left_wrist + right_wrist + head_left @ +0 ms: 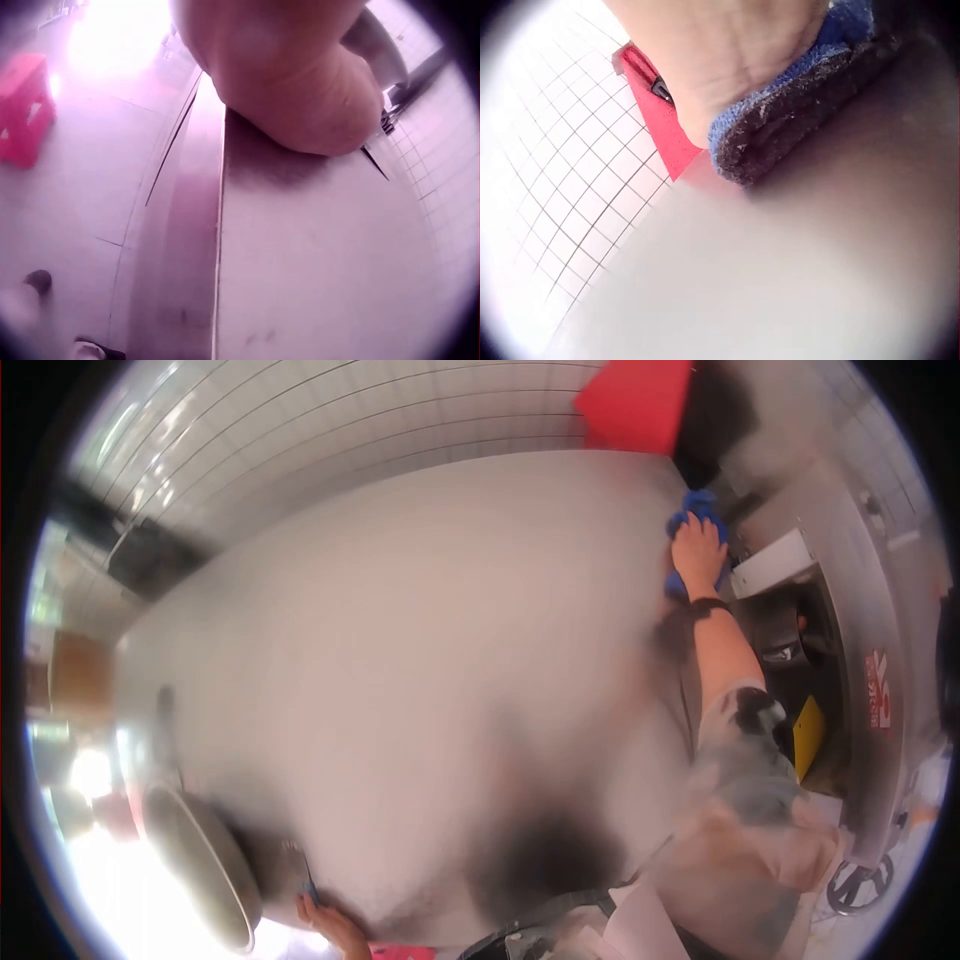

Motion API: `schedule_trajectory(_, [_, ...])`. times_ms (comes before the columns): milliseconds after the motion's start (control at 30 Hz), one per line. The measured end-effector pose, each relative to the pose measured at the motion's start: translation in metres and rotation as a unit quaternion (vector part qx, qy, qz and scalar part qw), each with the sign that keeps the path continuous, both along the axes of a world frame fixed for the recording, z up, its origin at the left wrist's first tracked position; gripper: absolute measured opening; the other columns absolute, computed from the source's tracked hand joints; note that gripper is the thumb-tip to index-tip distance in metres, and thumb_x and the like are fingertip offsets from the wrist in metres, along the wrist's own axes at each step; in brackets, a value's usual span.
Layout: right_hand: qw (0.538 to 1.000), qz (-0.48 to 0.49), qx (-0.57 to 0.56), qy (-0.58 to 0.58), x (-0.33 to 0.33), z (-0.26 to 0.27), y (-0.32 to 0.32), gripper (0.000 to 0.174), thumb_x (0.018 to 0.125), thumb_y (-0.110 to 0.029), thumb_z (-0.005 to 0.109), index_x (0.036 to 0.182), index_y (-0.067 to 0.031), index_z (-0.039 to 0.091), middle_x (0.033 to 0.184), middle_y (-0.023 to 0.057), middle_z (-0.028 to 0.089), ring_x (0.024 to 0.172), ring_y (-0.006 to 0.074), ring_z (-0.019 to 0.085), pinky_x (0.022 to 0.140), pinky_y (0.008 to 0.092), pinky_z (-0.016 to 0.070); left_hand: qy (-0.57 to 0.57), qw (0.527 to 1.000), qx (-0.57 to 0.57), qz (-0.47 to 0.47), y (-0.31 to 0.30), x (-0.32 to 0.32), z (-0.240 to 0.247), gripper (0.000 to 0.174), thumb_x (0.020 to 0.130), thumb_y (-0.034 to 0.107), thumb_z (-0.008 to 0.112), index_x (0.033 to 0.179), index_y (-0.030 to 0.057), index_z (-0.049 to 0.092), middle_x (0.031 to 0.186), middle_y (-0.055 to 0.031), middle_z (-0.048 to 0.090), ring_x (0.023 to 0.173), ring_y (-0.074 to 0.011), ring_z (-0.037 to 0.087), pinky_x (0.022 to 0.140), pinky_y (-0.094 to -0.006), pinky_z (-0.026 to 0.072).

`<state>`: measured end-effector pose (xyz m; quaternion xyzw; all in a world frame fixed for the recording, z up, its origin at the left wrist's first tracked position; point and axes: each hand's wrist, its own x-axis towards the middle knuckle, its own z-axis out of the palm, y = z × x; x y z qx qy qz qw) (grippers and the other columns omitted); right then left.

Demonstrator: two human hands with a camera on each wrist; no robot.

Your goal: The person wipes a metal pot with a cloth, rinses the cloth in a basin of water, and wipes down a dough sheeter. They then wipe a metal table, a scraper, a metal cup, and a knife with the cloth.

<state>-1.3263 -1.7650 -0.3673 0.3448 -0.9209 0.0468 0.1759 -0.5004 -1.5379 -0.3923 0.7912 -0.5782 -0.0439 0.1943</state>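
Observation:
At the far right edge of the pale tabletop (400, 610), my right hand (700, 552) presses on a bunched blue cloth (703, 502), its fingers spread over it. In the right wrist view the heel of that hand lies on the folded cloth (780, 124), whose underside looks dark and soiled. Low at the near left, my left hand (330, 925) holds a thin tool with a blue handle (310, 890). A dark pointed part of the tool (376, 163) shows past the hand in the left wrist view; the fingers are hidden there.
A large pale basin (215, 860) stands beside the left hand. A red box-like thing (640, 405) is at the back, against the tiled wall (400, 410). Right of the table, a compartment holds a yellow piece (808, 735). A pink stool (26, 109) stands on the floor.

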Motion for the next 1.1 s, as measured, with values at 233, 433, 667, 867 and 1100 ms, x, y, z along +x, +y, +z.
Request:
schedule_trajectory(233, [0.982,0.174,-0.047,0.048,0.113,-0.016,-0.003,0.037,0.094,-0.029,0.042,0.126,-0.0132,0.054,0.130,0.0143,0.052,0.124,0.0294,0.045,0.101,0.0544,0.0336,-0.045,0.998,0.001,-0.041,-0.004,-0.029,0.021,0.040,0.094,0.012,0.041,0.131,-0.0022,0.044,0.138,-0.0287,0.037,0.125,-0.0439,0.038,0.105,-0.0468,0.0313])
schedule_trajectory(433, [0.868,0.485,-0.080,-0.067,0.337,0.006,0.011,0.032,0.089,-0.020,0.048,0.117,-0.0064,0.058,0.119,0.0155,0.054,0.111,0.0327,0.050,0.097,0.0501,0.0362,-0.023,0.997,-0.043,-0.056,-0.007,-0.037,0.026,0.037,0.092,0.009,0.043,0.128,-0.0019,0.046,0.134,-0.0284,0.040,0.124,-0.0442,0.038,0.105,-0.0480,0.0319])
schedule_trajectory(667, [0.599,0.774,0.029,-0.203,0.541,0.024,0.182,0.035,0.088,-0.022,0.053,0.118,-0.0065,0.059,0.139,0.0162,0.046,0.131,0.0298,0.040,0.110,0.0474,0.0254,-0.004,0.991,-0.071,-0.118,-0.018,-0.032,0.026,0.037,0.091,0.010,0.049,0.126,-0.0002,0.048,0.128,-0.0267,0.046,0.122,-0.0415,0.042,0.107,-0.0523,0.0292])
schedule_trajectory(867, [0.673,0.709,0.096,-0.188,0.495,0.056,0.303,0.038,0.080,-0.016,0.061,0.118,-0.0165,0.061,0.135,0.0115,0.050,0.126,0.0285,0.046,0.105,0.0508,0.0323,-0.145,0.977,0.050,-0.145,-0.016,0.000,0.058,0.041,0.081,0.010,0.057,0.122,0.0048,0.053,0.114,-0.0165,0.055,0.111,-0.0299,0.053,0.109,-0.0564,0.0250])
schedule_trajectory(1100, [0.807,0.564,0.091,-0.150,0.473,0.037,0.362,0.044,0.084,-0.009,0.053,0.128,-0.0138,0.054,0.139,0.0162,0.044,0.131,0.0343,0.038,0.106,0.0594,0.0230,-0.107,0.989,0.012,-0.102,0.029,0.074,0.065,0.041,0.077,0.006,0.053,0.118,0.0030,0.054,0.105,-0.0176,0.058,0.106,-0.0324,0.055,0.107,-0.0542,0.0283])
